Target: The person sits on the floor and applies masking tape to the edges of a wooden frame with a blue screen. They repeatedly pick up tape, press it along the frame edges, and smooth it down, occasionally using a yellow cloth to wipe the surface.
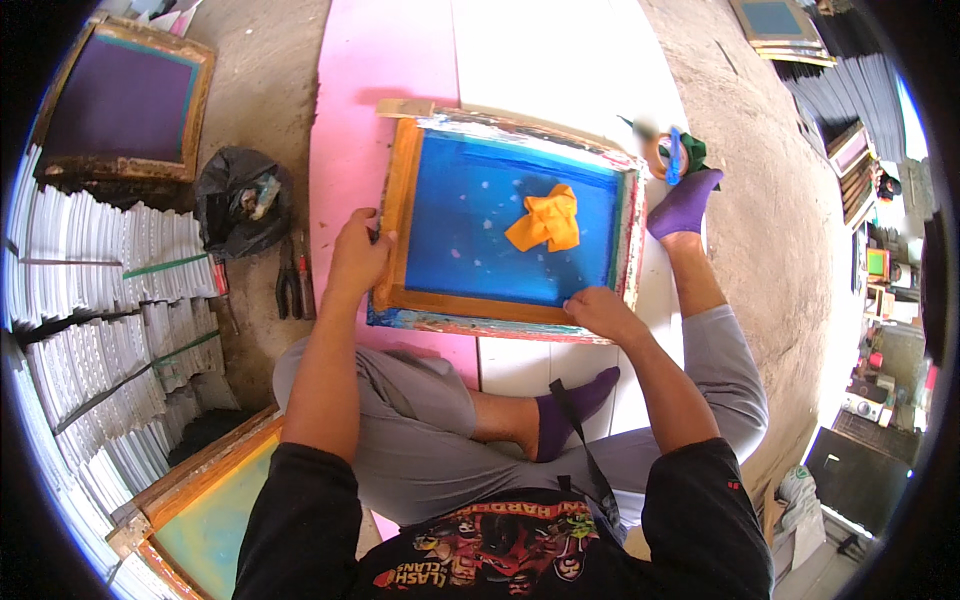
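A wooden screen-printing frame [400, 220] with blue mesh lies across the board in front of me, its edges smeared with paint. On the mesh rests a crumpled orange cloth [548, 218], touched by neither hand. My left hand [360, 255] grips the frame's left side, its fingers curled at the outer edge and partly hidden. At the near right corner, my right hand [598, 312] is closed over the frame's near rail. The underside of the frame is out of sight.
Tape rolls [668, 155] sit beside my purple-socked foot. To the left are a black plastic bag [243, 205], pliers [289, 285], a screwdriver [304, 285] and tied paper stacks [110, 260]. Other screen frames [205, 95] stand around. The pink and white board [540, 50] lies beneath.
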{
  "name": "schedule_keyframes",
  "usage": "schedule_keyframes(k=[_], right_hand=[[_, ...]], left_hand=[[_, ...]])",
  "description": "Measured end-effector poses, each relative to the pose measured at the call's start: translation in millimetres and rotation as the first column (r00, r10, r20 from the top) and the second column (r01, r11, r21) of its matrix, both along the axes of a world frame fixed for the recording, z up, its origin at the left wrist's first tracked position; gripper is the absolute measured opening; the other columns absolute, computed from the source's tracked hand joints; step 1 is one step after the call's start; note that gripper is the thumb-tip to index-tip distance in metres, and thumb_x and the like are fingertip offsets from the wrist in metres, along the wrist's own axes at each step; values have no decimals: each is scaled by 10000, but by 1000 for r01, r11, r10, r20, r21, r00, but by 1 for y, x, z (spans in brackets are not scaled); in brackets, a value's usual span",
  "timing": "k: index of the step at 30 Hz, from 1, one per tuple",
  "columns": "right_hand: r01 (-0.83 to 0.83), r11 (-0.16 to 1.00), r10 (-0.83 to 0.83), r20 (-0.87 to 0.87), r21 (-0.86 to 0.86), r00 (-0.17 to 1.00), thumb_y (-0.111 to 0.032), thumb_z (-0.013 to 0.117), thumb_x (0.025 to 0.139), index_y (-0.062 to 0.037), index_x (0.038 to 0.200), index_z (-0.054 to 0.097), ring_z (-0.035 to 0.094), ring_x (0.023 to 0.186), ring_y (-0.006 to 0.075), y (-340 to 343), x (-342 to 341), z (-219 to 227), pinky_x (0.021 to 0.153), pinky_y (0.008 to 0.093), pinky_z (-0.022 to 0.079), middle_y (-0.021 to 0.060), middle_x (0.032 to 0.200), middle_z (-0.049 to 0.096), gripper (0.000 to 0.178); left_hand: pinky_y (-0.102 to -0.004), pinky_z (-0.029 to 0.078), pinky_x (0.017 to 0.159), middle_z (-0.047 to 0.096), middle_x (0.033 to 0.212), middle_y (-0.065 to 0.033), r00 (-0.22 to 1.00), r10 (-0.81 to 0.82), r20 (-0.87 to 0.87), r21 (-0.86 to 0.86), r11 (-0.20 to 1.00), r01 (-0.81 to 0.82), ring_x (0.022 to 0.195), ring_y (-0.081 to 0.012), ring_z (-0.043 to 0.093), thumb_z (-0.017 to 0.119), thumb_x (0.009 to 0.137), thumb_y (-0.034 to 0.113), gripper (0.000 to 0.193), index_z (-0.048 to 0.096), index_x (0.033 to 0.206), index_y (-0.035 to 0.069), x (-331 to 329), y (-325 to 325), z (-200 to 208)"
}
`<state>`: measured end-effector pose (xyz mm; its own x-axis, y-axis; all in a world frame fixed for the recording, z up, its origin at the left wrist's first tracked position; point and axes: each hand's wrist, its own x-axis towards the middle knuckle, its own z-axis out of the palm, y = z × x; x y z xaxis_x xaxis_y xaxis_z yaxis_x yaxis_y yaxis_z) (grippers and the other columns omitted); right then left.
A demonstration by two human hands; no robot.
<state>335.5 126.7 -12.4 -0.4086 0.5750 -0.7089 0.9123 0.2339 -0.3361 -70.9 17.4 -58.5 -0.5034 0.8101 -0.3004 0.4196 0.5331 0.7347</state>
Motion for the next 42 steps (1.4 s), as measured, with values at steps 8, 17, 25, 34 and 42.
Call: schedule_keyframes(k=[8, 17, 25, 34, 42], right_hand=[[586, 608, -226, -591, 536, 775, -215, 579, 1042, 24, 1008, 704, 684, 831, 426, 35, 94, -13, 752, 480, 522, 243, 888, 690, 272], [724, 645, -458, -635, 244, 622, -273, 515, 1088, 18, 1117, 672, 712, 802, 319, 12, 141, -48, 757, 432, 539, 202, 841, 699, 332], [730, 667, -468, -681, 146, 564, -250, 512, 1084, -1, 1154, 681, 709, 797, 271, 29, 148, -35, 750, 408, 536, 174, 837, 698, 309], [681, 725, -440, -693, 101, 571, -286, 495, 1094, -28, 1173, 673, 726, 809, 327, 18, 134, -28, 764, 421, 544, 196, 854, 714, 323], [620, 768, -330, -733, 158, 595, -222, 553, 1059, -39, 1145, 688, 729, 818, 333, 15, 127, -13, 764, 412, 550, 187, 877, 726, 243]], left_hand=[[-485, 513, 957, 683, 1124, -228, 803, -579, -143, 125, 794, 595, 1110, -405, 632, 855, 817, 411, 564, 706, 1168, -4, 127, 9, 60], [-487, 524, 994, 655, 1157, -185, 517, -854, -61, -172, 519, 837, 1168, -387, 604, 877, 720, 458, 673, 691, 1160, -16, 269, 20, 29], [-499, 514, 1014, 646, 1143, -233, 493, -869, -31, -206, 489, 848, 1153, -423, 609, 900, 680, 450, 674, 682, 1061, -61, 303, 40, 21], [-490, 517, 1024, 651, 1171, -238, 487, -871, -65, -204, 489, 848, 1173, -424, 611, 900, 680, 425, 665, 680, 1072, -66, 322, 46, 22], [-480, 506, 1040, 648, 1183, -214, 527, -847, -74, -184, 531, 827, 1180, -400, 603, 900, 694, 376, 623, 693, 1134, -14, 340, 45, 21]])
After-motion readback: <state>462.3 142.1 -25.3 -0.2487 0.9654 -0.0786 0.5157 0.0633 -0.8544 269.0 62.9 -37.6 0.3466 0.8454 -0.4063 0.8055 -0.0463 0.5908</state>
